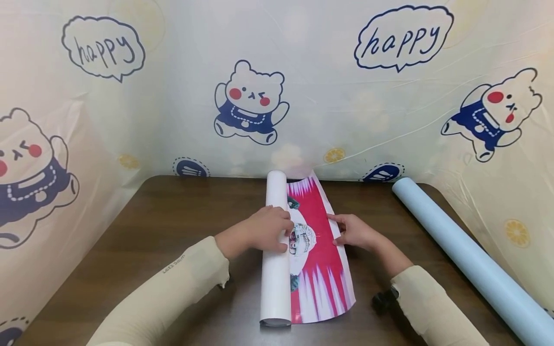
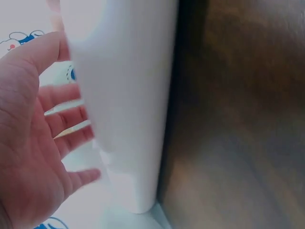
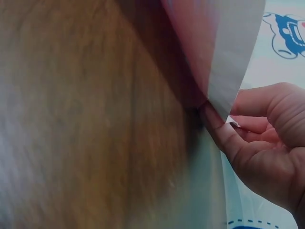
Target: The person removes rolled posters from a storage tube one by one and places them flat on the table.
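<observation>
A poster lies partly rolled at the middle of the table. Its white roll (image 1: 275, 283) runs front to back on the left, and the flat printed part of the poster (image 1: 318, 245), red with white spikes and a drawn figure, spreads to the right. My left hand (image 1: 269, 228) rests over the roll, fingers reaching across its top; in the left wrist view the fingers look fairly straight against the white roll (image 2: 124, 95). With thumb and fingers, my right hand (image 1: 357, 232) pinches the poster's right edge, which the right wrist view shows slightly lifted (image 3: 233, 62).
A long light-blue roll (image 1: 467, 254) lies slantwise along the table's right side. The brown wooden table (image 1: 182, 216) is enclosed by pale printed cloth (image 1: 311, 96) at the back and both sides. A dark device (image 1: 384, 300) sits at my right wrist.
</observation>
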A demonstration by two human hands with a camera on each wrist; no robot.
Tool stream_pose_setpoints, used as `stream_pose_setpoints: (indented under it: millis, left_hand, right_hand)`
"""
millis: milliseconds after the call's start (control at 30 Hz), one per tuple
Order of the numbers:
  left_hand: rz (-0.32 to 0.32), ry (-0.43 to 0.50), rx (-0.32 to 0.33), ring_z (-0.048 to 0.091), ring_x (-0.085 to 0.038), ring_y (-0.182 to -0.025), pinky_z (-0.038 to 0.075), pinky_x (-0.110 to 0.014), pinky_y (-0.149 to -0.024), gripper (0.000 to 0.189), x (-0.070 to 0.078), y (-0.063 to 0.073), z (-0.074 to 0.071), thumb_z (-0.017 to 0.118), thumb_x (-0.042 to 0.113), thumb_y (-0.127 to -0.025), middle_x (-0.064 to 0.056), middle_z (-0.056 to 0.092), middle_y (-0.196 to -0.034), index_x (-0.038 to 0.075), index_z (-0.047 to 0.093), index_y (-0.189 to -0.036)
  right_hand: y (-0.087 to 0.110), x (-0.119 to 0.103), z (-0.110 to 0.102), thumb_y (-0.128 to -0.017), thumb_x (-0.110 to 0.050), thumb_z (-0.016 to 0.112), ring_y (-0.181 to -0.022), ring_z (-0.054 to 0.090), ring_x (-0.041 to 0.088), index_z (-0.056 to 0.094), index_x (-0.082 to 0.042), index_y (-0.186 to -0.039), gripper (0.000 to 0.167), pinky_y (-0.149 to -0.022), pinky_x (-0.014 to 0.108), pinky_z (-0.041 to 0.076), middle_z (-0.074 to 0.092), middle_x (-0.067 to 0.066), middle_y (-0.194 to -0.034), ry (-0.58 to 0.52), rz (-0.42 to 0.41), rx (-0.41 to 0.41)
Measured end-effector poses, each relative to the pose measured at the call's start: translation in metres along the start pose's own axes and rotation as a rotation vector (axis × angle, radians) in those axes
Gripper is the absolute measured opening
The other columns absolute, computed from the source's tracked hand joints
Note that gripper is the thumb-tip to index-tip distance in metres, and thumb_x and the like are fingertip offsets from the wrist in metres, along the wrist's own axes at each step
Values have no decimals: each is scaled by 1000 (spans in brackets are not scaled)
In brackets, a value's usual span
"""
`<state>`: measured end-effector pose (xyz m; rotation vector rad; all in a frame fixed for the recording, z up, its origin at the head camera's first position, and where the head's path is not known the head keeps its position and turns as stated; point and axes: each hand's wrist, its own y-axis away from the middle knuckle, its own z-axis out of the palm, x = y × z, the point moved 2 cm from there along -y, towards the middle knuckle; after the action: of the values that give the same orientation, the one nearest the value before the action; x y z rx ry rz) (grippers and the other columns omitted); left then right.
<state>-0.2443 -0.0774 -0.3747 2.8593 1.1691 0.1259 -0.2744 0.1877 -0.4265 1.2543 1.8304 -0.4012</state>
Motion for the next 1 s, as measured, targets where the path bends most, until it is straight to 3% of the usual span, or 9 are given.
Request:
stream_pose_setpoints:
  millis: [100, 233, 333, 467, 500, 633, 733, 867, 1000]
  left_hand:
    - [-26, -19, -22, 49, -15, -104, 42, -42, -95, 39, -4, 5, -5, 76, 50, -76, 2, 58, -109, 26, 74, -107]
    - [-49, 18, -34, 51, -14, -97, 43, -41, -96, 36, -9, 11, -7, 79, 52, -73, 4, 59, -95, 21, 70, -90]
    - [-58, 72, -60, 55, -17, -101, 39, -47, -104, 28, -12, 15, -5, 81, 40, -75, 4, 63, -95, 20, 66, -86]
    - [-90, 151, -96, 57, -18, -107, 27, -51, -113, 11, -12, 21, -4, 75, 23, -81, 4, 67, -103, 20, 75, -92]
    - [-93, 155, -100, 58, -18, -105, 28, -50, -112, 10, -12, 22, -4, 74, 21, -82, 4, 67, -102, 20, 77, -92]
    - [-84, 87, -73, 54, -15, -86, 47, -38, -93, 12, -15, 28, -5, 78, 30, -81, 6, 60, -87, 19, 75, -79]
    - [-84, 36, -56, 51, -13, -84, 50, -32, -78, 27, -21, 34, -3, 84, 42, -73, 7, 55, -82, 20, 67, -72]
    - [-126, 53, -62, 57, -19, -103, 49, -39, -90, 30, -30, 43, -2, 87, 42, -67, 6, 65, -94, 23, 66, -77]
    - [-178, 59, -77, 46, -31, -128, 39, -56, -102, 26, -35, 51, -7, 85, 30, -69, 2, 67, -117, 22, 76, -92]
  right_hand:
    - [4, 2, -6, -78, -10, 81, -106, 55, 29, 40, -4, -148, 81, -81, 36, 56, 56, 17, -126, 49, -5, 3]
    - [8, 6, -12, -78, -10, 81, -106, 55, 29, 38, -2, -148, 83, -81, 37, 56, 56, 18, -125, 68, 3, -6]
    - [11, 8, -15, -78, -10, 81, -105, 55, 29, 38, -2, -148, 83, -80, 37, 56, 57, 17, -124, 82, 16, -5]
    - [14, 11, -19, -76, -11, 82, -105, 54, 28, 39, -1, -147, 84, -79, 36, 56, 57, 17, -122, 125, 14, 6]
    - [15, 12, -19, -76, -10, 82, -105, 54, 28, 40, 0, -147, 84, -79, 36, 56, 57, 16, -121, 131, 16, 9]
    - [18, 15, -22, -75, -10, 83, -103, 55, 28, 41, 2, -145, 83, -79, 37, 56, 59, 16, -117, 183, 16, 21]
    - [20, 18, -24, -75, -10, 83, -102, 56, 28, 42, 3, -144, 82, -81, 38, 55, 59, 15, -115, 218, 26, 34]
    - [24, 21, -27, -74, -11, 83, -101, 55, 28, 42, 3, -144, 82, -81, 39, 56, 59, 17, -116, 246, 28, 51]
    - [29, 24, -31, -74, -13, 84, -103, 55, 32, 42, 6, -143, 82, -81, 41, 56, 58, 21, -119, 278, 19, 68]
